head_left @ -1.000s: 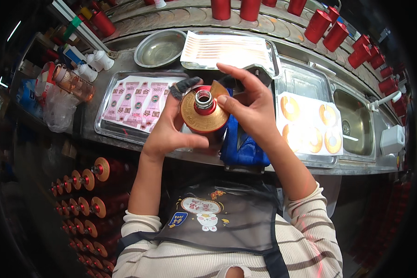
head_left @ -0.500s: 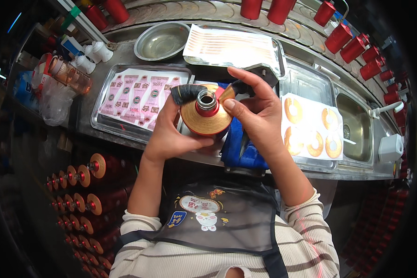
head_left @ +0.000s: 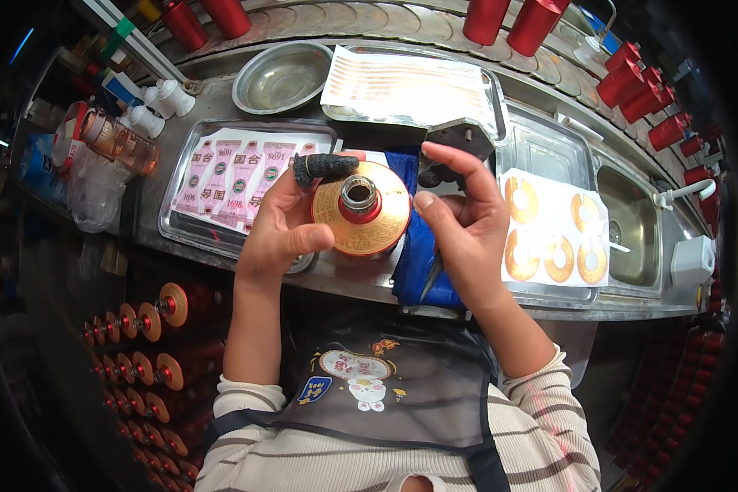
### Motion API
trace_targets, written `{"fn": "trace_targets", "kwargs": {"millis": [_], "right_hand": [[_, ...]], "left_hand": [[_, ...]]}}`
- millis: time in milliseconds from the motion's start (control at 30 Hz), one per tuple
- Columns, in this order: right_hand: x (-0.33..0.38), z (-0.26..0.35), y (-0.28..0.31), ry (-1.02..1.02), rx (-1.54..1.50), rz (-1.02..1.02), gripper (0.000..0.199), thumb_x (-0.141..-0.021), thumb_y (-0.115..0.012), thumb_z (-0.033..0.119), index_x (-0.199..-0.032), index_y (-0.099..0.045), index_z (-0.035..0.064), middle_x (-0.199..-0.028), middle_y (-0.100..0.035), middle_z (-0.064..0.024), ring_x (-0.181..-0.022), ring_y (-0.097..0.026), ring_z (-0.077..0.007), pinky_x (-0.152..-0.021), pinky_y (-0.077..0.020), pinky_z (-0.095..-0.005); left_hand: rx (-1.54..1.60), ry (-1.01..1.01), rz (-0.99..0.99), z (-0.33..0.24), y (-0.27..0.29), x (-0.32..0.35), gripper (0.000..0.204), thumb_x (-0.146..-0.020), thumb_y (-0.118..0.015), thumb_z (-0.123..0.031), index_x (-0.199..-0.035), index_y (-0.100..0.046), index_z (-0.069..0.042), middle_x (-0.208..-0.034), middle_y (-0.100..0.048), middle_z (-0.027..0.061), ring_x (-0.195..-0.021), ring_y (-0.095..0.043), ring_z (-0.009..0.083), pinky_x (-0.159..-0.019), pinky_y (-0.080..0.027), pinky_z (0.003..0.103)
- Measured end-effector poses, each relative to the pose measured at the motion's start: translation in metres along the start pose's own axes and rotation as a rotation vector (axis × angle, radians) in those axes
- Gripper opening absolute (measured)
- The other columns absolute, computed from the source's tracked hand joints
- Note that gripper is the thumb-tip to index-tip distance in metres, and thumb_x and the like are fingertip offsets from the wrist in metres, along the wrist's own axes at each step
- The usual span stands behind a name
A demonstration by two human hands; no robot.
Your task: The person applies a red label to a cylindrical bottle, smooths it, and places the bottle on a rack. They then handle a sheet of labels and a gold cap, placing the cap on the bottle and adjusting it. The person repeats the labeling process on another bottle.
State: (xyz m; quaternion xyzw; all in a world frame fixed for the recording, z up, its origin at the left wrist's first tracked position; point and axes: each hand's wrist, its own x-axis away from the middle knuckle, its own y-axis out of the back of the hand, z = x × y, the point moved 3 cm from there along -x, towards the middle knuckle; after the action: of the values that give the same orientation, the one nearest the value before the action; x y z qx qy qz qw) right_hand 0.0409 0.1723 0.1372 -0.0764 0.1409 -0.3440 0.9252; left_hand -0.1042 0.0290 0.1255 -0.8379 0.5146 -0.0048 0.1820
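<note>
A dark red bottle with an open clear neck stands below me, a ring-shaped gold label [head_left: 381, 227] lying around its shoulder. My left hand [head_left: 275, 221] grips its left side, with the thumb over the label's edge and a black finger cot on the index finger. At the bottle's right, my right hand [head_left: 467, 221] has its thumb and index finger spread apart, just off the label. A black cot shows on another of its fingers. Beneath that hand, a thin pointed grey tool [head_left: 431, 279] lies over the blue cloth [head_left: 412, 266]; whether I hold it is hidden.
A label tray [head_left: 170, 225] is at left, a metal bowl [head_left: 250, 107] and a strip-sheet tray [head_left: 498, 115] behind. On the right are a sheet of gold rings [head_left: 541, 234] and a sink [head_left: 644, 275]. Red bottles [head_left: 488, 20] line the conveyor; more [head_left: 172, 305] stand lower left.
My right thumb and fingers have come away from the label and moved slightly right. My left hand has shifted left, its thumb now higher. Bottles on the conveyor have travelled right.
</note>
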Motion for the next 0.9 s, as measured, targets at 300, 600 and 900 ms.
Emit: {"fn": "trace_targets", "kwargs": {"millis": [300, 600, 900], "right_hand": [[-0.003, -0.008, -0.01, -0.203, 0.091, 0.192, 0.044, -0.091, -0.068, 0.008, -0.132, -0.054, -0.0001, -0.114, -0.057, -0.0029, -0.07, -0.055, 0.0007, -0.067, -0.0459, -0.0147], [0.001, -0.002, -0.009, -0.08, 0.279, 0.25, 0.06, -0.082, -0.077, 0.012, -0.134, -0.05, 0.0023, -0.111, -0.047, -0.0018, -0.066, -0.056, -0.0001, -0.057, -0.0416, -0.0149], [-0.004, -0.003, -0.005, -0.257, 0.125, 0.279, 0.055, -0.083, -0.078, 0.011, -0.13, -0.05, 0.0027, -0.12, -0.059, -0.0059, -0.083, -0.063, -0.0045, -0.072, -0.0508, -0.0188]], "left_hand": [[-0.024, 0.017, -0.084, -0.01, -0.016, 0.005, 0.058, -0.082, -0.072, -0.01, -0.136, -0.054, 0.001, -0.126, -0.064, 0.012, -0.119, -0.061, 0.0204, -0.106, -0.046, 0.037], [-0.046, 0.003, -0.126, -0.007, -0.018, 0.007, 0.058, -0.081, -0.073, -0.01, -0.135, -0.055, 0.0, -0.134, -0.059, 0.0142, -0.122, -0.059, 0.0223, -0.107, -0.045, 0.038], [-0.006, 0.029, -0.109, -0.005, -0.017, 0.008, 0.059, -0.08, -0.073, -0.011, -0.135, -0.054, -0.001, -0.139, -0.056, 0.0167, -0.125, -0.058, 0.0247, -0.108, -0.045, 0.04]]}}
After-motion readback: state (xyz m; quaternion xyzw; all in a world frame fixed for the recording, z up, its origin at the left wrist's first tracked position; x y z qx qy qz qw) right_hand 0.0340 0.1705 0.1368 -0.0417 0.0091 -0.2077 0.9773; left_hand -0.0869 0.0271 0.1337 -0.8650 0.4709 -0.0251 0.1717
